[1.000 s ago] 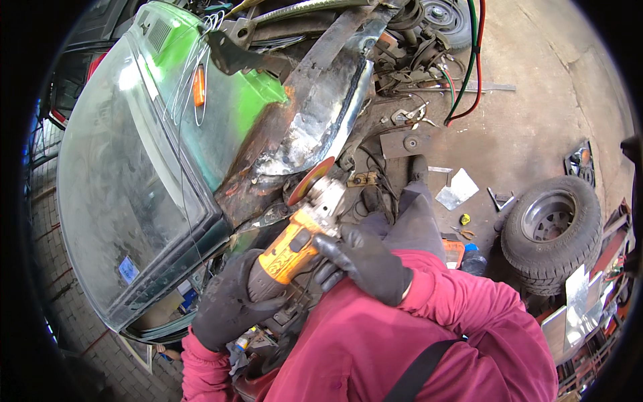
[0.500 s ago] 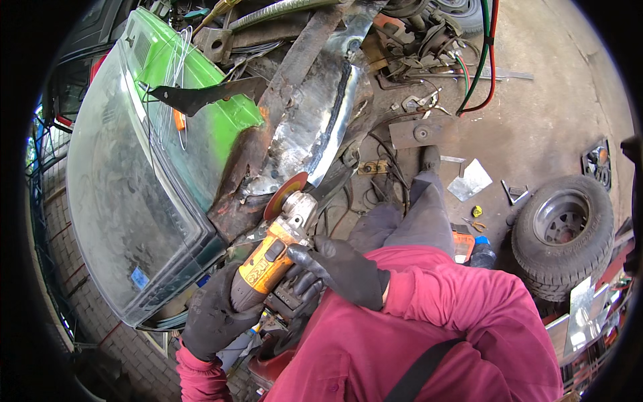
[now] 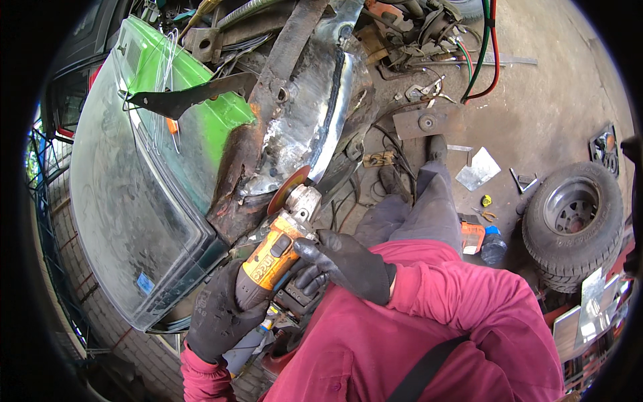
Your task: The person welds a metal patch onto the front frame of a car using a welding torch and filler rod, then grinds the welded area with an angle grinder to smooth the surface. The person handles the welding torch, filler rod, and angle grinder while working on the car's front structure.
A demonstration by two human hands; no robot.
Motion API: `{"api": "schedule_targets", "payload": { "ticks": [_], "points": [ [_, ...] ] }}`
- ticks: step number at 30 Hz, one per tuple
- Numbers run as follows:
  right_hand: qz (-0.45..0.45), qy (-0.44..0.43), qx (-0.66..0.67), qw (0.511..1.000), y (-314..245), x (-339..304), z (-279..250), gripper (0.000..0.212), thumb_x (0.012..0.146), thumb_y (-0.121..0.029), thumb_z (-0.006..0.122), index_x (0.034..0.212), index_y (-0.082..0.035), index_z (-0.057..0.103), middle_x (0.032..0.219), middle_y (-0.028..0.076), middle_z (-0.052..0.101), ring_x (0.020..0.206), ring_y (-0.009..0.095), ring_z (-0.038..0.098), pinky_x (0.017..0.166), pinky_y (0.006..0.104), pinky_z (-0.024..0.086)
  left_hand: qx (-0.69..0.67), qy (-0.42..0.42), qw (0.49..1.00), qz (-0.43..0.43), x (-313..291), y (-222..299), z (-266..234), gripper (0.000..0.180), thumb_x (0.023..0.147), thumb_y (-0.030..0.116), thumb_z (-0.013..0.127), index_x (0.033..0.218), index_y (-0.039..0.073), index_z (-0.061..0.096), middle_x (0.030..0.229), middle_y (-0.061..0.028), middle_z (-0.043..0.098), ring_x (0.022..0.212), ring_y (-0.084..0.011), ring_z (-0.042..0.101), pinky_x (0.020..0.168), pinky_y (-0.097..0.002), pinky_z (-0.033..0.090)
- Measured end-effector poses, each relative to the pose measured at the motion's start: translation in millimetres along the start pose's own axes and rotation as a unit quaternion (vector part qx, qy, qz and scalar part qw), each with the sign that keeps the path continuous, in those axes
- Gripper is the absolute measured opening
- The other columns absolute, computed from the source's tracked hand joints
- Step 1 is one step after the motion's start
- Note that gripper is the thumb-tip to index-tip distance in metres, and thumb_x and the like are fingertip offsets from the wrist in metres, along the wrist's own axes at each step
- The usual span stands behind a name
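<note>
My left hand (image 3: 221,315), in a black glove, is wrapped round the rear of a yellow and grey angle grinder (image 3: 268,258). My right hand (image 3: 351,268), gloved too, is beside the grinder's body with loosely bent fingers. Its index fingertip is against the casing or just off it, and the other fingers are not round the tool. The grinder's reddish-brown disc (image 3: 288,190) stands at the lower end of a bare metal panel (image 3: 295,130) with a dark seam; whether they touch, I cannot tell. Rusty metal (image 3: 234,171) borders the panel on the left.
A windscreen (image 3: 134,201) and green bodywork (image 3: 231,120) fill the left side. To the right are a wheel (image 3: 573,224), a metal sheet (image 3: 478,169), pliers (image 3: 487,215) and a tape measure (image 3: 486,200) on the floor. Red and green hoses (image 3: 493,53) hang at the top.
The view has shifted a little, so the floor things sit farther right and the panel slightly higher. Both hands and the grinder keep nearly the same pose.
</note>
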State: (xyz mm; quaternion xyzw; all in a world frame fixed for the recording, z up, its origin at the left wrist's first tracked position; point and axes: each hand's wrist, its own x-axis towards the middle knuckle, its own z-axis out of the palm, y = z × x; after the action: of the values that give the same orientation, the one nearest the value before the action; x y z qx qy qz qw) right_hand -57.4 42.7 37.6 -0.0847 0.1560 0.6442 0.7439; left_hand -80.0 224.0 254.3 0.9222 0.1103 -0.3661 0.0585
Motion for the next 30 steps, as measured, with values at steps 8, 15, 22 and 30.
{"api": "schedule_targets", "payload": {
  "ticks": [8, 15, 22, 30],
  "points": [
    [-0.027, -0.014, 0.045, 0.999, -2, -2, -2, 0.059, 0.109, -0.044, 0.066, 0.147, 0.0, 0.051, 0.113, 0.015, 0.07, 0.09, 0.022, 0.076, 0.077, 0.0355, 0.064, 0.006, 0.005, 1.0, -0.017, 1, -1, 1, 0.079, 0.076, 0.027, 0.089, 0.143, 0.0, 0.058, 0.126, -0.025, 0.071, 0.115, -0.0422, 0.072, 0.1, -0.0477, 0.057],
    [-0.044, -0.025, 0.076, 0.996, 1, 2, -3, 0.06, 0.109, -0.042, 0.067, 0.149, -0.001, 0.048, 0.122, 0.017, 0.067, 0.092, 0.025, 0.076, 0.077, 0.0388, 0.065, -0.002, 0.003, 1.0, -0.016, 5, -2, 1, 0.079, 0.076, 0.026, 0.088, 0.144, 0.001, 0.058, 0.125, -0.0241, 0.071, 0.114, -0.0414, 0.072, 0.098, -0.0471, 0.057],
    [-0.042, -0.016, 0.018, 0.999, -1, 3, -2, 0.068, 0.11, -0.054, 0.058, 0.153, -0.003, 0.048, 0.123, 0.018, 0.068, 0.099, 0.033, 0.074, 0.082, 0.0451, 0.062, -0.015, -0.002, 1.0, 0.012, 13, -3, -4, 0.076, 0.079, 0.026, 0.09, 0.142, -0.001, 0.059, 0.126, -0.0251, 0.072, 0.111, -0.0438, 0.073, 0.095, -0.0486, 0.059],
    [-0.042, 0.003, 0.018, 0.999, -4, 3, 4, 0.061, 0.11, -0.047, 0.064, 0.15, -0.004, 0.049, 0.116, 0.016, 0.069, 0.094, 0.026, 0.075, 0.078, 0.0388, 0.062, -0.03, -0.008, 0.999, 0.016, 19, -6, -6, 0.075, 0.078, 0.023, 0.09, 0.143, 0.001, 0.059, 0.123, -0.0235, 0.072, 0.108, -0.0428, 0.073, 0.093, -0.048, 0.058]
  ]
}}
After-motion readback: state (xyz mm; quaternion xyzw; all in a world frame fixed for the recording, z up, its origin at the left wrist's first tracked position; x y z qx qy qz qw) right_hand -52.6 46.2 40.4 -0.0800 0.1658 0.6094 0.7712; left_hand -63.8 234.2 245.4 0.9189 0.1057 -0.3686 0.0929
